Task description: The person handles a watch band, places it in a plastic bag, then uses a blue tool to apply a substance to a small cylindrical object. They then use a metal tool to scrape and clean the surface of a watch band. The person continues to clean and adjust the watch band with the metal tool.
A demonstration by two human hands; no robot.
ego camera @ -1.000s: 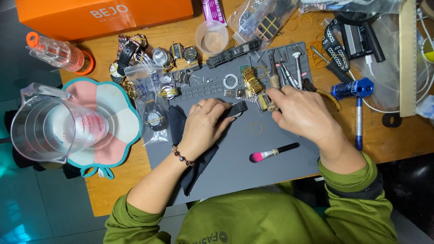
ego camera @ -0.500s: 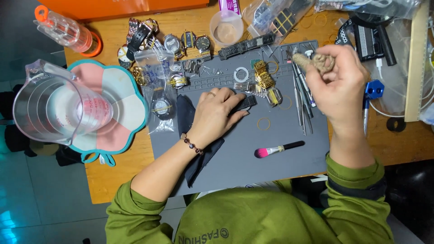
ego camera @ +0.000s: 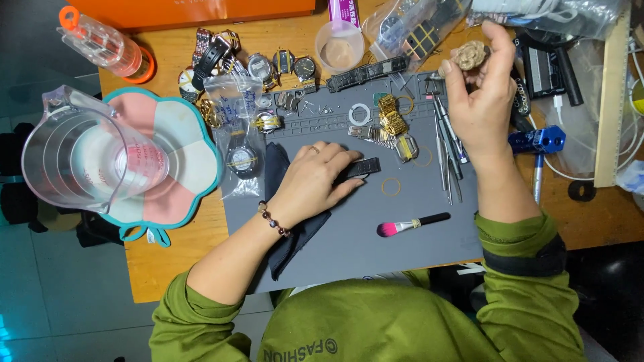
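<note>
Two hands busy: left hand (ego camera: 314,179) flat, pinning a black strap (ego camera: 359,167); right hand (ego camera: 479,100) raised, pinching a tan putty lump (ego camera: 469,55); bare mat (ego camera: 416,255) below both.

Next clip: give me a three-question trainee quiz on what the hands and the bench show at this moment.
1. True or false: the right hand rests flat on the grey mat.
2. What lies under the left hand?
A. a dark cloth and a black watch strap
B. the pink-tipped brush
C. the clear measuring jug
3. Fill in: the pink-tipped brush lies on the mat between the two ____.

Key
1. False: it is raised, pinching a small tan lump in its fingertips.
2. A: the hand presses on the dark cloth, with the black watch strap at its fingertips.
3. forearms.
</note>
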